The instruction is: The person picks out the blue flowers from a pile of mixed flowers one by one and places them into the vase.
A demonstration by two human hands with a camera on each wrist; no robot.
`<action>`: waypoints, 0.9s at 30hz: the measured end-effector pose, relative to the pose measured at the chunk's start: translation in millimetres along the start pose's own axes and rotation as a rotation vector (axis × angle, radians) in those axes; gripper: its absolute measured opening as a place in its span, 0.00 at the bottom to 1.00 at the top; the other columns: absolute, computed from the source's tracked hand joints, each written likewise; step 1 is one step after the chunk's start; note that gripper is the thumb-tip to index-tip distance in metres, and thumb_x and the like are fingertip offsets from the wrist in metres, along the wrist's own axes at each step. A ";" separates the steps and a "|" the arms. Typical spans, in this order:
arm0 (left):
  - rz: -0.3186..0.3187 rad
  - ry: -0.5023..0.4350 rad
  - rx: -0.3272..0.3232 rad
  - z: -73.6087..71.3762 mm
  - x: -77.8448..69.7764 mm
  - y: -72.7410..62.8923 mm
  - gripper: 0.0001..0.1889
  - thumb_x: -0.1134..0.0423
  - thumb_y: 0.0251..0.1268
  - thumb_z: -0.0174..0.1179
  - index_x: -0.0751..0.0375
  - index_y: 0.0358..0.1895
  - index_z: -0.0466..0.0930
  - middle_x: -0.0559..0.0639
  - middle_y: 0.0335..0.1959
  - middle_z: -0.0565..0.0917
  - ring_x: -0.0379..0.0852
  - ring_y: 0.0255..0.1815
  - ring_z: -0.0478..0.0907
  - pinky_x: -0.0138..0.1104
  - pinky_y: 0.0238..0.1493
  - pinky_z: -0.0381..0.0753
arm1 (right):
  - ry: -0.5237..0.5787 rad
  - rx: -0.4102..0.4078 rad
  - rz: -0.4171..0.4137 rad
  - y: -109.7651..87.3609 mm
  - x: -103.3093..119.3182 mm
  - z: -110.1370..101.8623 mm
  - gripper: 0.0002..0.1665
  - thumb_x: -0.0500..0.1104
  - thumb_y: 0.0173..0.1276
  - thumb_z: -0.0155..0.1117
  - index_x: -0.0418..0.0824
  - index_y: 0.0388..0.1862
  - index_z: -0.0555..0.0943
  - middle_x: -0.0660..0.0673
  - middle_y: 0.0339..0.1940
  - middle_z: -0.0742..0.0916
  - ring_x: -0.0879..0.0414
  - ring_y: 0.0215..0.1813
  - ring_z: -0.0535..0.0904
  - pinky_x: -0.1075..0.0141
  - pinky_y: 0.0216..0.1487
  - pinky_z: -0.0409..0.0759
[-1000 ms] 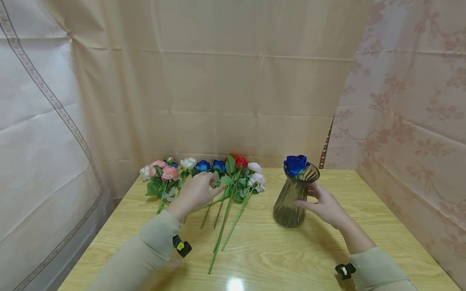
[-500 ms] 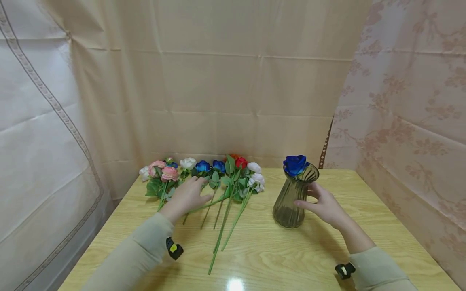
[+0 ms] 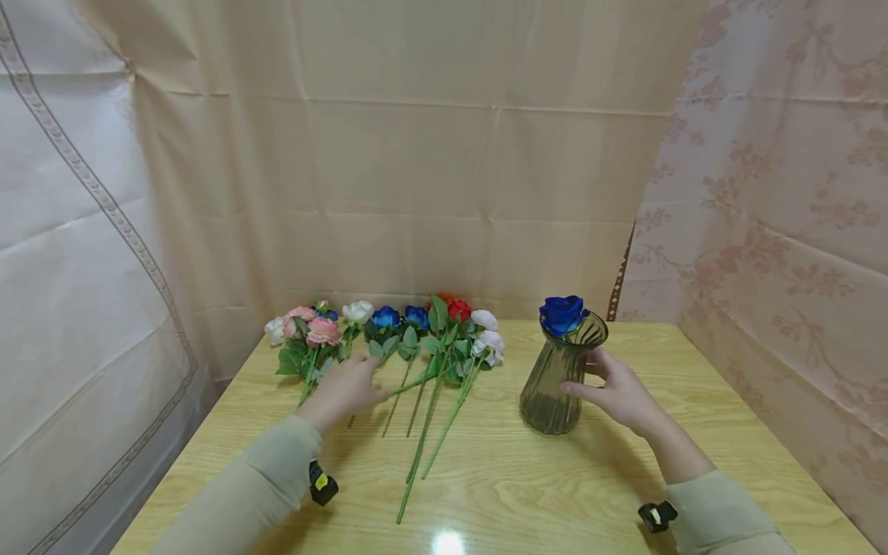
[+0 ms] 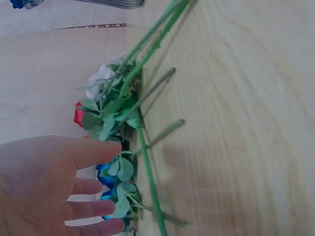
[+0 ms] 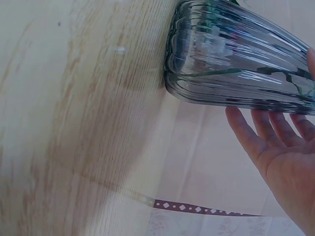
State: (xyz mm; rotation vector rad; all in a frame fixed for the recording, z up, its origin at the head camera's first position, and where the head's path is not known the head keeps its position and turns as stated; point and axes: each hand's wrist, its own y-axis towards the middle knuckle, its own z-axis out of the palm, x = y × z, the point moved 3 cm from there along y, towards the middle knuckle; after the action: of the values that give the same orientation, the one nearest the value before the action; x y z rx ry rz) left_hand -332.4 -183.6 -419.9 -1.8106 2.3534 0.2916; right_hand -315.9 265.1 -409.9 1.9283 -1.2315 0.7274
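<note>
Right hand (image 3: 620, 391) grips the vase (image 3: 553, 395) from four o'clock, presumably to steady it; left hand (image 3: 344, 391), grip loose and empty, is at seven o'clock from the flowers (image 3: 409, 341).

Vase (image 3: 548, 385): smoky see-through glass, ribbed, narrow-necked, flared rim, standing; blue rose (image 3: 563, 316) in its mouth, bloom above rim; loose flowers (image 3: 439, 316) lying left of vase, green or brownish stems, leaves below blooms; nearest vase: pale pinkish-white blooms (image 3: 489, 344), red rose (image 3: 459, 310) beside; farther from vase: two blue flowers (image 3: 386, 317) side by side, then white flower (image 3: 358, 311); farthest from vase: pink flowers (image 3: 323, 331), another white bloom (image 3: 274, 331) beside them
</note>
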 end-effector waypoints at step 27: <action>-0.025 0.016 0.078 19.9 17.2 0.4 0.08 0.61 0.65 0.70 0.55 0.44 0.87 0.50 0.44 0.84 0.51 0.45 0.81 0.50 0.43 0.81 | 0.017 0.006 -0.014 -0.4 2.0 0.2 0.53 0.50 0.68 0.74 0.47 0.83 0.56 0.35 0.74 0.72 0.31 0.69 0.71 0.34 0.58 0.74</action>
State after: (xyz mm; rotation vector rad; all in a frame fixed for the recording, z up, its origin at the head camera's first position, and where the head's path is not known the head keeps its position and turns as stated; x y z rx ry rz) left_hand -337.0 -194.7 -443.3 -1.8113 2.3168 0.1807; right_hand -314.7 263.9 -408.6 1.9297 -1.2056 0.7392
